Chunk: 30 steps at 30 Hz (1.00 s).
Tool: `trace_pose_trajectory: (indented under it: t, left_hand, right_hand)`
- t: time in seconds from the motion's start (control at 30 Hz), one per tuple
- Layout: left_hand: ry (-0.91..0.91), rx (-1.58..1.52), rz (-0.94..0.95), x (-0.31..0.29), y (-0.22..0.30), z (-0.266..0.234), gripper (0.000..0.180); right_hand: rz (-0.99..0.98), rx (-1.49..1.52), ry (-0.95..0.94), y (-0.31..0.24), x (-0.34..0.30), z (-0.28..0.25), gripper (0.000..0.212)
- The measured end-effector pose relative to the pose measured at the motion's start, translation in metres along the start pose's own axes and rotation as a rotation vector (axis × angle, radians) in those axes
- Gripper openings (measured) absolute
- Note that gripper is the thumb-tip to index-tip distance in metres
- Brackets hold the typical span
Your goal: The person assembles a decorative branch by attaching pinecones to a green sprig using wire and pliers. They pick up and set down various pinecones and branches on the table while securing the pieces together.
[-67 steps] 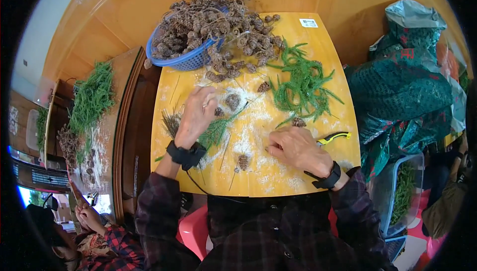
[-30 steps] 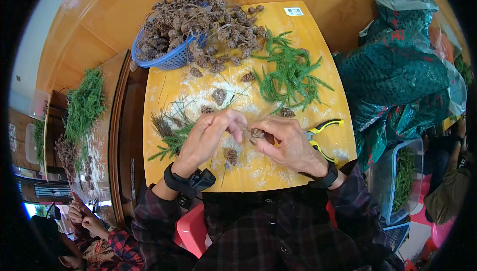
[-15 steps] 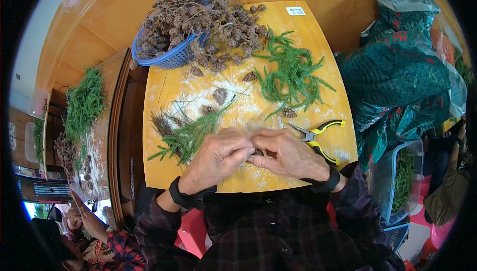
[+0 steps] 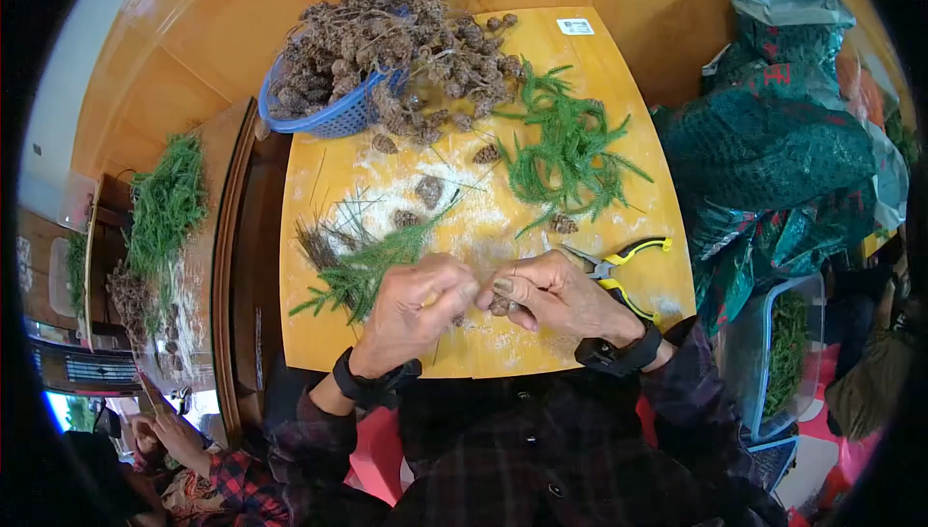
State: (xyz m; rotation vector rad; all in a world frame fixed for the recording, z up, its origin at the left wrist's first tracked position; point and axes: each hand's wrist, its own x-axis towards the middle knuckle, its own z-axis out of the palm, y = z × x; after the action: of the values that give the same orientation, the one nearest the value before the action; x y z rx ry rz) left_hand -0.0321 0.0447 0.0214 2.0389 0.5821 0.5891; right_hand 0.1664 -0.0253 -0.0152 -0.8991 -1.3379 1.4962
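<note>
Near the front edge of the yellow board, my two hands are close together. My right hand grips a small brown pine cone between thumb and fingers. Just left of it, my left hand is closed in a pinch; whatever is between its fingertips is too small to make out. Beside the left hand lie green artificial pine sprigs and a bundle of thin dark stems. Long-nose pliers with yellow and black handles lie just beyond the right hand. Loose cones rest on white powder.
A blue basket heaped with cones stands at the back, some spilling over. Curled green sprigs lie at right. Green bags and a clear box stand beyond. At lower left, another person's hands work near a side table.
My hands have moved slightly apart, and the left has shifted a little left. My right hand has turned so that the cone shows more.
</note>
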Motion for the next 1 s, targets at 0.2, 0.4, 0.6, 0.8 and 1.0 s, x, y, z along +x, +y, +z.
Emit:
trace_pose_trajectory:
  t: [0.2, 0.4, 0.6, 0.8, 1.0]
  left_hand:
    - [0.236, 0.036, -0.166, 0.021, 0.012, -0.022, 0.009]
    - [0.123, 0.182, -0.006, 0.089, 0.005, -0.018, 0.011]
    - [0.055, 0.481, 0.184, 0.146, -0.05, 0.01, 0.023]
    - [0.093, 0.609, 0.365, 0.141, -0.05, 0.0, 0.019]
    - [0.147, 0.016, -0.248, 0.082, -0.03, -0.027, 0.007]
  right_hand:
    - [0.038, -0.045, 0.027, -0.005, 0.0, -0.003, 0.03]
    - [0.037, -0.004, 0.079, -0.018, -0.004, 0.006, 0.031]
    - [-0.003, -0.033, 0.122, -0.019, -0.011, -0.002, 0.031]
    - [-0.157, -0.058, 0.208, -0.015, -0.013, -0.009, 0.031]
    - [-0.16, -0.011, 0.24, -0.01, -0.015, -0.014, 0.031]
